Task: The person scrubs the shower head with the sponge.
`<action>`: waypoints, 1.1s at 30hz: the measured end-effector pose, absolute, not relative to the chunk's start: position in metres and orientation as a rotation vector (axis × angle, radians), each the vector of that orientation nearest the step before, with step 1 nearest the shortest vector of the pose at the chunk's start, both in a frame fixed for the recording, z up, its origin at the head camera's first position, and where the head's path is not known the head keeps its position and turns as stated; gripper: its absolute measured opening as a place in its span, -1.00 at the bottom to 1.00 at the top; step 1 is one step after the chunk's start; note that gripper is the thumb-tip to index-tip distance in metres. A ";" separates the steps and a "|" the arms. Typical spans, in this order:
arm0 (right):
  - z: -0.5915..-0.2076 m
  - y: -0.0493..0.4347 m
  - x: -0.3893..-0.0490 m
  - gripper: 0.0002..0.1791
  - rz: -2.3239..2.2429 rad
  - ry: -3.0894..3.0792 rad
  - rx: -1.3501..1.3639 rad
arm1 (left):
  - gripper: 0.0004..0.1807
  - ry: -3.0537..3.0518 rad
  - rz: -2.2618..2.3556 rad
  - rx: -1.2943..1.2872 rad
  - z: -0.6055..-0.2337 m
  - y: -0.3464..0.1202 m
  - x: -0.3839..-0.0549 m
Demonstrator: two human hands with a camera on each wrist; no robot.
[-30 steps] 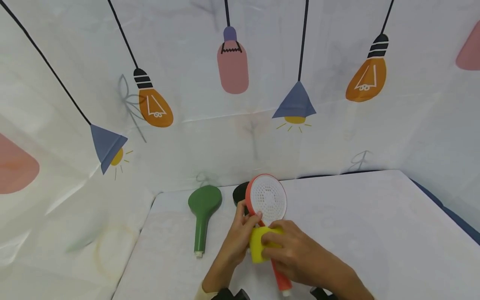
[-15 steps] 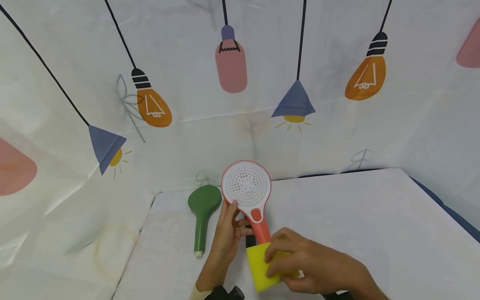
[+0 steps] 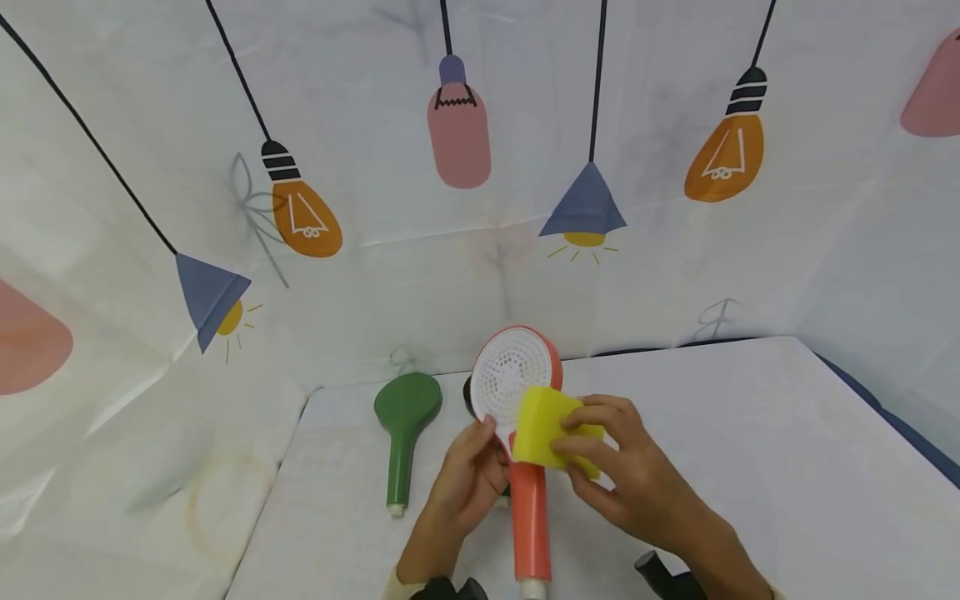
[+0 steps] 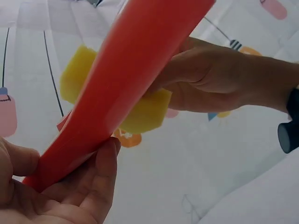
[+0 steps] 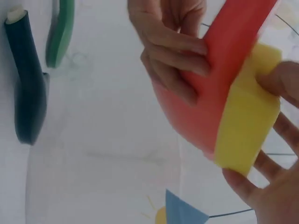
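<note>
A red shower head (image 3: 529,517) with a white perforated face is held up over the table, its handle pointing down toward the near side. My left hand (image 3: 467,479) grips it near the neck, thumb on the face's rim and fingers behind, as the left wrist view also shows. In my right hand (image 3: 637,475) a yellow sponge (image 3: 542,427) is pinched between fingers and thumb. The sponge lies against the shower head where face meets handle, covering part of both. In the right wrist view the sponge (image 5: 247,112) touches the red body's side.
A green shower head (image 3: 405,417) lies on the white table (image 3: 720,450) to the left. Behind the red one lies a dark shower head (image 5: 30,88), mostly hidden in the head view. A white sheet printed with lamps rises at the table's back edge.
The sponge has gone from the neck down the handle, then back up to the lower face. The shower head has swung left, then slightly right, its handle now nearly straight down.
</note>
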State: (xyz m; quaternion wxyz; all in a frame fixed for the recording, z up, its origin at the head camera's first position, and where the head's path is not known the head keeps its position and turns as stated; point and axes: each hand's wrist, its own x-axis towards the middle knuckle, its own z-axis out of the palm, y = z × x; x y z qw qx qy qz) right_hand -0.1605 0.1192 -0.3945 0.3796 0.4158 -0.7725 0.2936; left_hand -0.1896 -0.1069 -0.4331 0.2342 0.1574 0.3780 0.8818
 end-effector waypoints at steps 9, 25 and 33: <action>-0.400 0.111 -0.162 -0.62 0.963 -1.896 0.901 | -0.64 0.862 2.411 0.482 -0.437 -0.101 -0.189; -0.413 0.091 -0.151 -0.52 0.984 -2.060 1.496 | -0.43 0.954 2.575 0.072 -0.428 -0.100 -0.187; -0.416 0.087 -0.146 -0.52 0.888 -2.111 1.713 | -0.39 0.942 2.524 0.027 -0.429 -0.103 -0.188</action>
